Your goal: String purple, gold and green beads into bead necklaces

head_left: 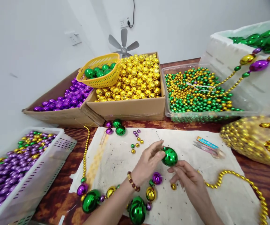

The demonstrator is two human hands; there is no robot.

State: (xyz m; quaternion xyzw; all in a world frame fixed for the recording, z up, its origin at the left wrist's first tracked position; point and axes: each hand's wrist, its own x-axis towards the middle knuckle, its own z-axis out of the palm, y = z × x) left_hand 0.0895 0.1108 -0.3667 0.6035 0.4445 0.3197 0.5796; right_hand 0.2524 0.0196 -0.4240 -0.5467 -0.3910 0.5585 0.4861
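My left hand (150, 161), with a beaded bracelet at the wrist, pinches the upper left end of a large green bead (170, 156). A thin line rises beside its fingertips. My right hand (186, 175) has its fingers at the lower right end of the same bead. Below the hands lie a purple bead (157, 178) and a gold bead (151, 193) of a strung chain, with a larger green bead (137, 210) further down. One small gold bead (173, 186) rests by my right fingers. Several small loose beads (137, 145) lie on the white cloth (118, 162).
Behind the cloth stand boxes of purple beads (64, 98) and gold beads (137, 78), and a clear bin (195, 115). A white basket (48, 162) is at left. Small scissors (206, 148) and a gold bead strand (240, 176) lie at right.
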